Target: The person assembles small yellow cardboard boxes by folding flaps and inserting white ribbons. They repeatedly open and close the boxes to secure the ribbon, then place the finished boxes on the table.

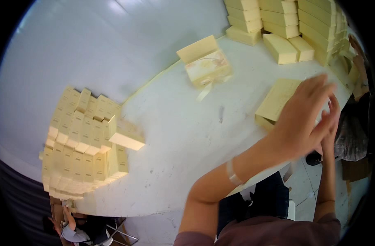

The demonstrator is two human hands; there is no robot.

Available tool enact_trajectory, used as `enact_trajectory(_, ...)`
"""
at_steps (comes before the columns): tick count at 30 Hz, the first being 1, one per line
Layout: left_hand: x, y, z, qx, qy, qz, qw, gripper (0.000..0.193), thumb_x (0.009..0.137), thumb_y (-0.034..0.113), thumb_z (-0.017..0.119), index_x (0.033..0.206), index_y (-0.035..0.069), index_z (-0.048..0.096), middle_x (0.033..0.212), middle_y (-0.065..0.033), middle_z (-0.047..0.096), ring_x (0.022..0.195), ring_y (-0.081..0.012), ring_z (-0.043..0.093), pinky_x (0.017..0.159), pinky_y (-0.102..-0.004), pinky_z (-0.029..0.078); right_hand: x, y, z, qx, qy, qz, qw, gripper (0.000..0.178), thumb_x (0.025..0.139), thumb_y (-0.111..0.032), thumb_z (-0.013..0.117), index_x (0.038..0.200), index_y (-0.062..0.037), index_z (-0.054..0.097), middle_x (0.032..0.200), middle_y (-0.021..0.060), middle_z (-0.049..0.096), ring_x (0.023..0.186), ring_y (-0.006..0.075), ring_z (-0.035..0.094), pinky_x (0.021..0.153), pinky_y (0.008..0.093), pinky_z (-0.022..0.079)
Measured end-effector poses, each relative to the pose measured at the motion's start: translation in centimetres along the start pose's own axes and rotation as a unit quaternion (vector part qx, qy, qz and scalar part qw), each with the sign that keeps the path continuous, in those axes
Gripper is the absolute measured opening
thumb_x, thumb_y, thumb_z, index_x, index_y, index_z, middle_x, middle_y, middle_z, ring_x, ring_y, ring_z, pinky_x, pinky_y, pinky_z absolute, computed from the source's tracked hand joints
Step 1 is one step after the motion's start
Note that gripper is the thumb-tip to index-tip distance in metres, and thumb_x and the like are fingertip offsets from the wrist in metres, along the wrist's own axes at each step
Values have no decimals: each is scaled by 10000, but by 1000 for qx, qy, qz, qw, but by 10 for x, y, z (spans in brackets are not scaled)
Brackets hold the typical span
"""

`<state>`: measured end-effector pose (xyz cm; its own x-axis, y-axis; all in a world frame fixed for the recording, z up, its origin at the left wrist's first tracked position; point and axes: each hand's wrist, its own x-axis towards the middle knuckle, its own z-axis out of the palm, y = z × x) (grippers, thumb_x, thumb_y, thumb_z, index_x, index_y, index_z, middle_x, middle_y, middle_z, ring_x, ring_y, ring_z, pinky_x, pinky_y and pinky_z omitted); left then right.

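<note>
A cream box [277, 96] lies on the white table near its right side, a dark gap showing along its near edge. My left hand [298, 117] is over the right part of this box, fingers stretched out and somewhat blurred. Just right of it, my right hand [331, 121] is raised close beside the left, its fingers partly covered and smeared. Whether anything lies between the two hands is hidden. Farther back stands an open cream box [207, 67] with its lid up, a floral print inside and a pale ribbon [204, 92] hanging from its front.
Stacked cream boxes [79, 139] rise at the table's left, with one box [128, 137] jutting out. More stacks [279, 18] stand at the far right. A co-worker's hand [356, 49] shows at the right rim; another person [74, 229] sits at lower left.
</note>
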<state>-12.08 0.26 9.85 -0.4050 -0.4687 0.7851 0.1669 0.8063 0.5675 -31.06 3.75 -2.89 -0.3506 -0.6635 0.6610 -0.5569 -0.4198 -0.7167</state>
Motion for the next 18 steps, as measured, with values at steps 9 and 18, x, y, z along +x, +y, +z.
enact_trajectory(9,-199,23,-163,414,116,-304,850,219,751,25,630,969,29,612,1134,-136,552,1093,-291,492,936,-389,379,156,104,58,-296,-205,-62,931,587,826,-326,607,1305,-73,380,1367,194,343,1256,332,342,1013,435,299)
enact_trajectory(18,-228,31,-240,430,236,-339,803,179,781,34,609,960,41,605,1115,-123,558,1083,-278,493,917,-362,385,211,88,196,-401,-453,-22,796,647,832,-464,552,1367,-166,342,1428,205,227,1323,347,222,1056,430,234)
